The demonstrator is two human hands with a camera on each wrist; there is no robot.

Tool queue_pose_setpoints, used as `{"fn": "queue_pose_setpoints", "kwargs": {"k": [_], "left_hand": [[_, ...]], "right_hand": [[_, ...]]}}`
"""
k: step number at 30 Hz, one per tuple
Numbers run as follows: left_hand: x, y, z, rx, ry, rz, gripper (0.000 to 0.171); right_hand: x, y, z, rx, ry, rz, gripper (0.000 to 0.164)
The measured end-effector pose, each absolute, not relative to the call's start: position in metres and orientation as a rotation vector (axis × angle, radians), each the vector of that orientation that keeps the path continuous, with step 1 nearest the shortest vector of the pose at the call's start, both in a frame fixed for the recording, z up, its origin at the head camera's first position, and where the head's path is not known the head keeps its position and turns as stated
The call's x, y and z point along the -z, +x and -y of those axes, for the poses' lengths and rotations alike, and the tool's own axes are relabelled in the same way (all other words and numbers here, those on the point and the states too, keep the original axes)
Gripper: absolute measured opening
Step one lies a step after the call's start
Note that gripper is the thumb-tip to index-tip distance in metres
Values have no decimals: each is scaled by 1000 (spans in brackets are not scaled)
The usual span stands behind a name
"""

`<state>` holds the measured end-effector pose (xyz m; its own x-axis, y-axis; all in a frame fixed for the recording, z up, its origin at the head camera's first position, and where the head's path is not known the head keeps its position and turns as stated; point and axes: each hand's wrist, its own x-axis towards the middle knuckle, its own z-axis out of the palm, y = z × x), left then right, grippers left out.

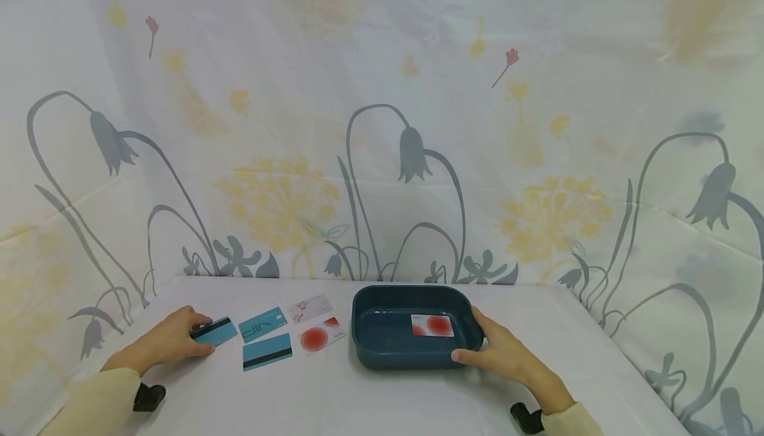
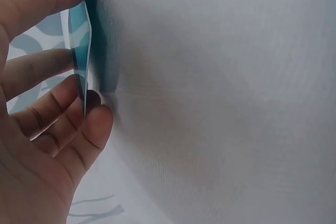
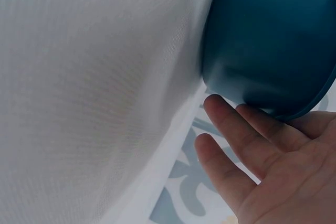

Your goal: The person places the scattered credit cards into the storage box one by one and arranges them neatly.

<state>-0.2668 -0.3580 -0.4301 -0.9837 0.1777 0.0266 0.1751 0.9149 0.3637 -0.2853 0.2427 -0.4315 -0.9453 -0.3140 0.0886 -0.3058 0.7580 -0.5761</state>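
My left hand point(image 1: 170, 342) grips a blue card with a black stripe point(image 1: 216, 332) at the left of the table. In the left wrist view this card point(image 2: 81, 51) stands nearly edge-on between thumb and fingers, close to the white cloth. My right hand point(image 1: 507, 351) rests against the right end of a dark teal bin point(image 1: 412, 360), thumb at the front corner. Seen from the right wrist, its loosely straight fingers point(image 3: 236, 124) lie along the outside of the bin point(image 3: 268, 40). Inside the bin is a white card with a red circle point(image 1: 432, 325).
Several cards lie between my left hand and the bin: a blue lettered card point(image 1: 262, 324), a blue striped card point(image 1: 267, 352), a pale patterned card point(image 1: 311, 308) and a red-circle card point(image 1: 322, 336). A flower-print curtain point(image 1: 382, 124) hangs behind the white table point(image 1: 322, 403).
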Motion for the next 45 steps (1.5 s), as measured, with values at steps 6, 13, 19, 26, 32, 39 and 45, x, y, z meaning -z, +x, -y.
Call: {"fn": "queue_pose_setpoints", "kwargs": {"k": [6,13,19,26,32,39,45], "left_hand": [[430,-265,358,-572,285,-3077,60],[430,-266,357,-564,261,-3076,60],[431,-266,358,-564,277,-3087,59],[432,-266,360,-553,272,-3126,61],[428,-267,356,-554,312,-3158,61],[426,-272,342,-553,352,-3194,58],[422,-275,324,-554,480,-3202,56]], "right_hand": [[429,-284,-242,961,-504,-2915,104],[426,-282,-242,942,-528,-2922,103],[428,-283,-242,947,-528,-2927,103],[429,-284,-241,960,-516,-2918,104],[430,-284,-241,951,-563,-2938,103],[429,-284,-241,962,-544,-2920,103],[428,-283,-242,965,-532,-2914,103]]}}
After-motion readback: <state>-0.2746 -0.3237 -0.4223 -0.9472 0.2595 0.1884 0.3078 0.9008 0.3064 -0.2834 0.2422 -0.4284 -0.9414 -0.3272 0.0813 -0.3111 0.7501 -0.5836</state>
